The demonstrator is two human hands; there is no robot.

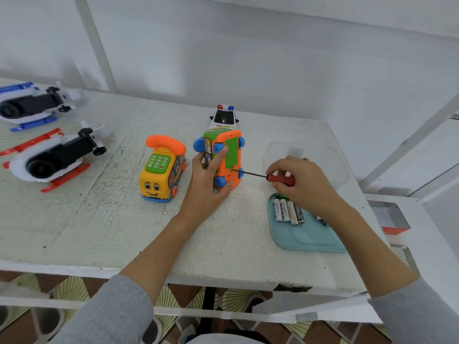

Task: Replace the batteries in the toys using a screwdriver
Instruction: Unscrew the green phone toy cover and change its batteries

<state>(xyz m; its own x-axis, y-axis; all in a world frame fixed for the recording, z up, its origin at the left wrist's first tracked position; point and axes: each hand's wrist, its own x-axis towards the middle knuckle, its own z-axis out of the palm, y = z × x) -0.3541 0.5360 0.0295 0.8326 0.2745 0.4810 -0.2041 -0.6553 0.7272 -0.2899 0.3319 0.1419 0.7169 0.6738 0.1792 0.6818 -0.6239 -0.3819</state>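
A green and orange toy bus (227, 155) with blue wheels stands on its side mid-table, its orange underside facing right. My left hand (207, 181) grips it from the left, thumb across the underside. My right hand (299, 181) pinches a red-handled screwdriver (279, 178); its black shaft points left and the tip touches the underside near the green battery cover. Several AA batteries (288, 211) lie side by side on a light blue tray (305, 238) under my right wrist.
A yellow phone-bus toy (161, 173) stands left of the held toy. A white police car (223, 117) sits behind it. Two toy helicopters, one with red skids (53, 158), one with blue skids (32, 105), lie at the left. A clear plastic container (330, 157) stands behind my right hand.
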